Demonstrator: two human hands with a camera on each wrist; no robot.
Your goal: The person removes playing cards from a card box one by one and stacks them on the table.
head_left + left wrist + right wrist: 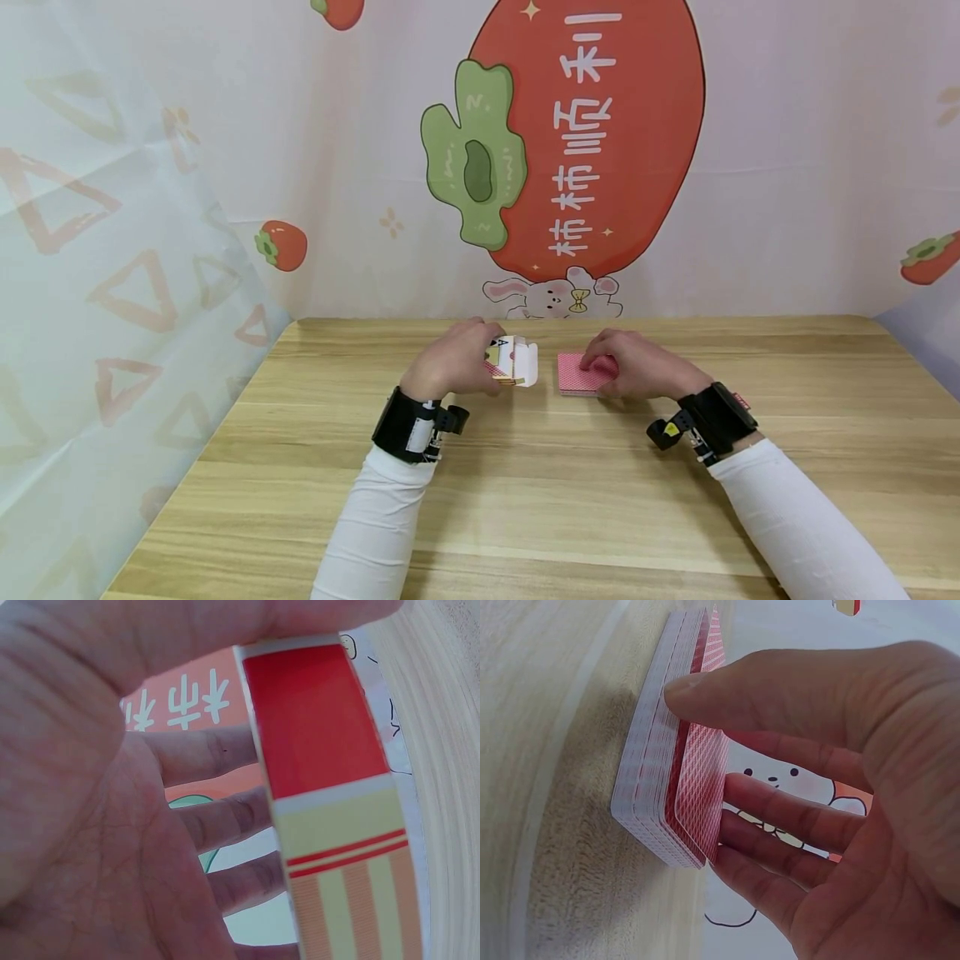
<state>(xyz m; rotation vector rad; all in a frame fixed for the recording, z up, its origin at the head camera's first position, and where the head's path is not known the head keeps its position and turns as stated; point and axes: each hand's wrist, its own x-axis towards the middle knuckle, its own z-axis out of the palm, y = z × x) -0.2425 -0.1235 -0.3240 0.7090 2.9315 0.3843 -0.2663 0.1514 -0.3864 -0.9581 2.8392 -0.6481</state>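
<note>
My left hand point(448, 360) grips a playing card box point(504, 358) above the back of the table, thumb on one narrow side and fingers on the other. The box's white end flap point(529, 365) stands open toward the right. In the left wrist view the box's side point(322, 727) shows a red panel and tan stripes. To the right, my right hand point(641, 367) holds a deck of playing cards point(573, 372), red-patterned backs up. The right wrist view shows the thumb at the deck's edge point(649, 750) and a top card point(705, 776) lifting slightly from the stack.
The wooden table point(525, 500) runs back to a printed cloth point(375, 167) with a large red persimmon and a rabbit. Black straps with small cameras circle both wrists point(408, 427). A pale cloth point(135, 292) hangs along the left side.
</note>
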